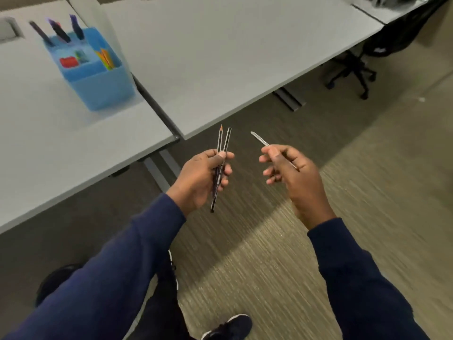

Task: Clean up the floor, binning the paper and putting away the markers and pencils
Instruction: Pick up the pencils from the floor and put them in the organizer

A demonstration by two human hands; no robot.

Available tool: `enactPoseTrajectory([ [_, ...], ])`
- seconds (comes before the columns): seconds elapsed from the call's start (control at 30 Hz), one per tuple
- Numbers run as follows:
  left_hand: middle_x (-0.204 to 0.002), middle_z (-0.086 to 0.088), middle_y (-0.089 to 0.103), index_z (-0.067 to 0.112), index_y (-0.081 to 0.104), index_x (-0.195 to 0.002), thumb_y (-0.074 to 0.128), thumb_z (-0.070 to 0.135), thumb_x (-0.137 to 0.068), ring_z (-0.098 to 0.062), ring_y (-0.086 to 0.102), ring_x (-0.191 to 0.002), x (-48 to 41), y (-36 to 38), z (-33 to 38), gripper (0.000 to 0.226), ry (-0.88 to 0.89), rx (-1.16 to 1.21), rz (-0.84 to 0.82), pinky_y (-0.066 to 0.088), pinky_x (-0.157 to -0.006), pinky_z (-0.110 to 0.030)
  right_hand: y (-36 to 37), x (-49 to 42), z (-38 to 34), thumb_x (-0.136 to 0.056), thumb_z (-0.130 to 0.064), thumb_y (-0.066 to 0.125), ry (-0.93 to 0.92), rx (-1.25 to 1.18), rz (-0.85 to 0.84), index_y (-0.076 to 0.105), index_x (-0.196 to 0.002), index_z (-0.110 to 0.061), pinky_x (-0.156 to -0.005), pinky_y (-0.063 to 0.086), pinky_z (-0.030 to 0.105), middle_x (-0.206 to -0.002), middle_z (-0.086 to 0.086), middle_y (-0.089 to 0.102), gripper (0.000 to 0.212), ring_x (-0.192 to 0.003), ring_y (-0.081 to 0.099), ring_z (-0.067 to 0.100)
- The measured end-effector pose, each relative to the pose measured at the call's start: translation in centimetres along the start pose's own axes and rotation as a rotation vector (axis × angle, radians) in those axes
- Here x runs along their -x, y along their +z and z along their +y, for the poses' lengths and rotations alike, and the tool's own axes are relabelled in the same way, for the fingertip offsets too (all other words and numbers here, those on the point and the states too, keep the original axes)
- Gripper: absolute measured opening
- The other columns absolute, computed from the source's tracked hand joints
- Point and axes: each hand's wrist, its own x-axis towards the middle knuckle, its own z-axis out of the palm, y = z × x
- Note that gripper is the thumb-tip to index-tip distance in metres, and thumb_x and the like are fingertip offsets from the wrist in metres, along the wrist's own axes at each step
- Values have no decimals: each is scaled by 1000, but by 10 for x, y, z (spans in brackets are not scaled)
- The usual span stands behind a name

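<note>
My left hand (204, 176) is closed around two dark pencils (223, 141), their tips pointing up and away over the carpet. A single pale pencil (259, 139) sits pinched in my right hand (285, 168), angled up to the left. Both hands hover in front of the near table corner. On the left table stands a blue desk organiser (98, 79) holding three dark markers (58, 31), orange and yellow pencils (106, 58) and a red item. No paper is visible on the floor.
Two grey tables (220, 57) meet at a narrow gap ahead of my hands. A black office chair (355, 67) stands under the far table on the right. Striped carpet (318, 241) spreads below, with my dark shoe (230, 327) at the bottom.
</note>
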Motion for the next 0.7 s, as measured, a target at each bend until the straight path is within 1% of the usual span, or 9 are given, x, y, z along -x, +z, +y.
enactPoseTrajectory([
  [0.1,-67,2,54,9,64,-119,39,27,-105,-10,42,-52,-7,-41,33,34,-9,46,81,31,-49,-24,50,-24,-20,-100,-46,43,91,-201,-50,73,-116,-20,-60,52,26,-115,8,73,42,-76,61,16],
  [0.2,-69,0,52,7,66,-117,38,19,-101,-11,42,-54,-14,-85,69,35,0,124,148,31,-54,-25,109,-54,-33,-104,-17,45,60,-158,-46,71,-114,-20,-60,50,27,-106,6,74,28,-69,59,11],
  [0.27,-70,-2,54,2,65,-120,38,10,-99,-13,48,-58,-19,-117,98,35,56,145,176,39,-55,-26,150,-77,-44,-103,-6,47,39,-153,-53,63,-120,-26,-62,53,30,-100,6,75,31,-69,61,13],
  [0.37,-75,-7,59,2,62,-117,39,-1,-98,-17,62,-65,-26,-159,144,30,179,165,223,55,-62,-27,207,-111,-63,-103,-6,48,101,-235,-93,54,-132,-45,-75,60,29,-98,4,75,50,-81,69,14],
  [0.4,-77,-8,61,3,62,-115,40,-3,-98,-19,65,-68,-31,-172,160,28,222,168,250,59,-67,-29,225,-124,-70,-102,-5,48,125,-262,-103,58,-130,-43,-79,59,31,-97,1,76,48,-87,70,14],
  [0.47,-81,-8,63,6,61,-111,41,-4,-99,-19,69,-74,-39,-193,188,25,293,183,304,61,-75,-31,253,-148,-80,-100,1,45,133,-305,-121,68,-116,-29,-84,57,30,-93,-2,75,41,-95,69,15],
  [0.57,-91,-9,69,13,62,-105,42,-2,-102,-16,73,-83,-57,-230,227,26,454,116,419,62,-83,-28,300,-190,-98,-98,1,49,53,-311,-148,65,-100,-22,-87,55,27,-100,4,75,28,-103,70,17],
  [0.63,-103,-14,72,13,64,-108,46,1,-102,-20,73,-97,-72,-248,243,23,551,5,536,61,-91,-30,325,-218,-105,-98,-7,56,-60,-209,-143,62,-96,-24,-92,56,31,-108,7,75,18,-108,70,20],
  [0.7,-113,-17,72,7,64,-113,51,1,-99,-24,71,-107,-87,-260,248,20,600,-91,634,58,-97,-34,347,-241,-105,-97,-13,60,-162,-56,-130,64,-98,-21,-90,58,30,-105,1,75,10,-104,71,15],
])
